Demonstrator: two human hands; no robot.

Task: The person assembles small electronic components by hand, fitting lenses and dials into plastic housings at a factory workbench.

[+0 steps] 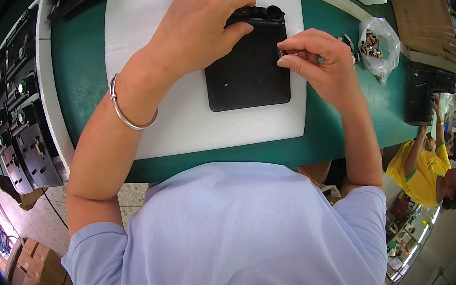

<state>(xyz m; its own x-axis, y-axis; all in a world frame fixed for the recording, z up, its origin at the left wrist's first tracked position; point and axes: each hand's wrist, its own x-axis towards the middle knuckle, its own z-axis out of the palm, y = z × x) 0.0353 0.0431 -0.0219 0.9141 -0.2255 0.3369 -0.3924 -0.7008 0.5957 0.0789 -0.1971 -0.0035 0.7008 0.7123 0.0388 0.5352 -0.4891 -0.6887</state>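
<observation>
A green tabletop [82, 74] is spread beneath the work, and most of its middle is covered by a white foam sheet [182, 136]. Along the left side, several black device bodies [31, 145] are laid in rows in a white-walled tray [47, 78]. At the far right, beyond the table, a co-worker in a yellow shirt [420, 174] is seen. On the foam sheet, right of its middle, a flat black device [249, 84] is placed, its far edge thickened into a bar that is ended on the right by a round knob [274, 13]. That far edge is gripped by the left hand [200, 24], with the thumb pressed on the upper face and the fingers curled at the far side. The right hand [316, 56] is held beside the device's right edge; its thumb and forefinger are nearly closed, and a small dark part [282, 52] is pinched between their tips, though its exact kind cannot be told. Farther right, small metal pieces [371, 45] are contained in a clear plastic bag [390, 34]. Around the left wrist, a silver bangle [124, 118] is worn.
</observation>
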